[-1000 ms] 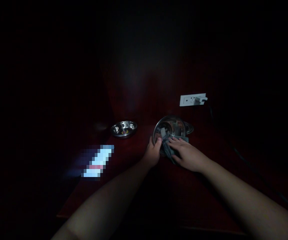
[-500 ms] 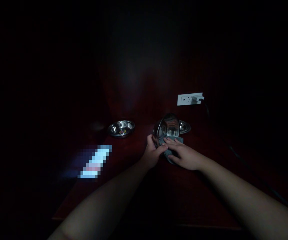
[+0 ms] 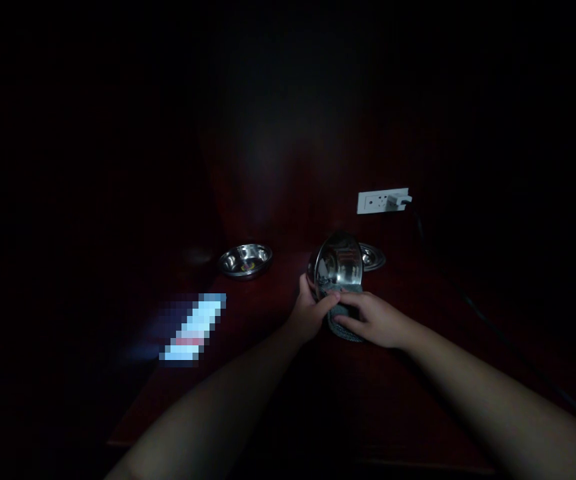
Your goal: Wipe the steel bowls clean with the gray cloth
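Observation:
The scene is very dark. My left hand (image 3: pixel 309 312) grips the near rim of a shiny steel bowl (image 3: pixel 339 265) that is tipped up on its edge, its mouth facing me. My right hand (image 3: pixel 371 319) is closed on a grey cloth (image 3: pixel 344 320), pressing it against the bowl's lower rim. Both hands meet just below the bowl, over a dark red wooden table (image 3: pixel 278 373).
A second steel bowl (image 3: pixel 245 259) stands to the left on the table. Another steel dish (image 3: pixel 372 256) lies behind the held bowl. A white wall socket (image 3: pixel 382 200) with a plug and dark cable is at the back right. A bright blurred patch (image 3: pixel 193 327) lies at the left.
The bowl has been tipped further upright and turned in my left hand. My right hand with the cloth has slid from inside the bowl down to its lower rim.

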A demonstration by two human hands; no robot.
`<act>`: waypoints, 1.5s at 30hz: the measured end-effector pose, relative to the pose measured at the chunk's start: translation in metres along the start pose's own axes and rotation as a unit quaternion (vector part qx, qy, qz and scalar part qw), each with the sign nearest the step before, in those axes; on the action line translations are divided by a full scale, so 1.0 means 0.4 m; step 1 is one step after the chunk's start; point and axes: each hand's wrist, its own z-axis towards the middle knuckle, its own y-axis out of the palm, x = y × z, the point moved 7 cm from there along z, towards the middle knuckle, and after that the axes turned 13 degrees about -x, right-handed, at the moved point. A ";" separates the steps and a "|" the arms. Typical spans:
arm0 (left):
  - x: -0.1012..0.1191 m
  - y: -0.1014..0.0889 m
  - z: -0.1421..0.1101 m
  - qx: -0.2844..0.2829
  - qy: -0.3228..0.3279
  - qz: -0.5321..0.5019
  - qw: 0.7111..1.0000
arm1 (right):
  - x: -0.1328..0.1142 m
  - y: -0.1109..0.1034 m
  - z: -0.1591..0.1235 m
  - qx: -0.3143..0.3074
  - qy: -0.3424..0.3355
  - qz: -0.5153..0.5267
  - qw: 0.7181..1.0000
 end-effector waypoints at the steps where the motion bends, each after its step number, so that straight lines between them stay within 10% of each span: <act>1: -0.001 -0.002 -0.002 0.005 -0.003 0.003 1.000 | -0.002 0.000 0.000 -0.002 0.002 0.003 1.000; 13: -0.014 -0.023 -0.005 0.075 -0.038 0.014 0.996 | 0.036 0.006 0.002 0.015 0.045 -0.060 0.997; 33: -0.017 -0.013 0.003 0.052 -0.018 -0.064 0.996 | 0.001 0.000 0.007 0.013 0.004 0.045 0.999; 45: -0.008 0.000 0.014 0.036 -0.005 -0.057 0.998 | 0.040 0.012 -0.001 0.044 0.042 -0.066 0.996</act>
